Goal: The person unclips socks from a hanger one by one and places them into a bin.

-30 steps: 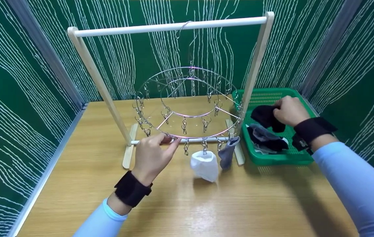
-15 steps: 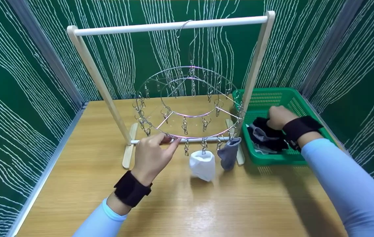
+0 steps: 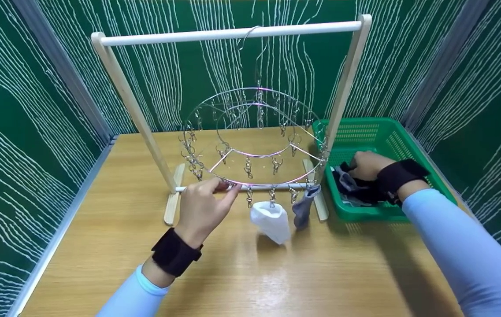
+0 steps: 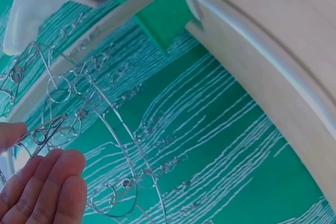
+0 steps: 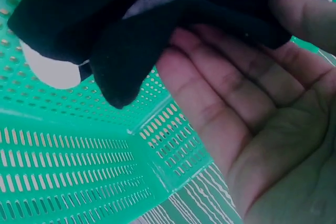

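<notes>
My left hand (image 3: 228,187) pinches the front of the outer ring of a round wire clip hanger (image 3: 268,182) that hangs from a wooden rack (image 3: 232,33). In the left wrist view a clip (image 4: 42,132) sits between the thumb and fingers (image 4: 47,182). A white sock (image 3: 272,220) and a grey sock (image 3: 303,209) hang from front clips. My right hand (image 3: 356,167) is down in the green basket (image 3: 365,130) among dark socks (image 3: 356,193). In the right wrist view its fingers (image 5: 220,87) and thumb hold a black sock (image 5: 121,61).
The rack stands on a wooden table (image 3: 232,273) enclosed by green patterned walls. Its feet and lower bar lie just behind my left hand. The basket sits at the table's right, against the rack's right post. Many clips on the hanger hold nothing.
My right hand came down and to the left with the black sock, from above the basket into the sock pile. The hung socks swayed a little. My left hand stayed put.
</notes>
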A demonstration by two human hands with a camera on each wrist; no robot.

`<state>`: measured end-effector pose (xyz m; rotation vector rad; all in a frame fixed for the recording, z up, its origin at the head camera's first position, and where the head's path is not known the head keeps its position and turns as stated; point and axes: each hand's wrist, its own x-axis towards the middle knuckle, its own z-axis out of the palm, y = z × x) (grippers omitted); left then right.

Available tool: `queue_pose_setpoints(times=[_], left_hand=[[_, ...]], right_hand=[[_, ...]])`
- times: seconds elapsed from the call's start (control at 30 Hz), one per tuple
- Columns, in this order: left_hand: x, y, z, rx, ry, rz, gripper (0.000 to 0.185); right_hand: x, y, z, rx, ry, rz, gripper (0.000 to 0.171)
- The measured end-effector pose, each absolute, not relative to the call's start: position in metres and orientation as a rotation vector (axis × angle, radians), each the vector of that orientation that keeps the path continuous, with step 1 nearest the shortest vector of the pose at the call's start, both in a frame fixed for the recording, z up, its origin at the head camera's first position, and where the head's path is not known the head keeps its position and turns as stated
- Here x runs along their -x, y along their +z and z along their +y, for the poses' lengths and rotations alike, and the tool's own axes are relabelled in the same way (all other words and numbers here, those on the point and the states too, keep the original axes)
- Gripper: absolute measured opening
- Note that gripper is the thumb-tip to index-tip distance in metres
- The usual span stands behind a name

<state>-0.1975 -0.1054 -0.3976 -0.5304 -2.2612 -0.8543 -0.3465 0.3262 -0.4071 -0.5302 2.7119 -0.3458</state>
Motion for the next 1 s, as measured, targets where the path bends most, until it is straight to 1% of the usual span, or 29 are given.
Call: queue_pose_setpoints(times=[0.17,0.33,0.47,0.57,0.67,0.87,1.0], left_hand=[[0.198,-0.397,-0.106,0.535,-0.837,-2.265,0.024],[0.198,-0.398,-0.107,0.513,-0.818,-2.283,0.024],[0.199,-0.397,-0.107,0.489,-0.803,-2.294,0.024],[0.200,-0.397,-0.108,0.479,-0.799,-2.299,0.024],[0.200,-0.397,-0.109,0.480,-0.809,-2.306,0.024],[0.202,-0.396,-0.112,0.468,-0.813,-2.324,0.024],[0.205,-0.396,-0.114,0.445,-0.794,-2.336,0.025]], right_hand=[[0.338,-0.396,0.327,0.578,-0.482,2.851,0.026],[0.321,-0.381,0.320,0.629,-0.699,2.991,0.033],[0.303,-0.373,0.307,0.727,-0.899,3.143,0.029],[0.292,-0.371,0.297,0.922,-1.002,3.275,0.022],[0.283,-0.370,0.287,1.167,-1.034,3.376,0.018],[0.268,-0.367,0.266,1.698,-1.048,3.323,0.027],[0.259,-0.366,0.255,1.907,-0.888,3.254,0.035]])
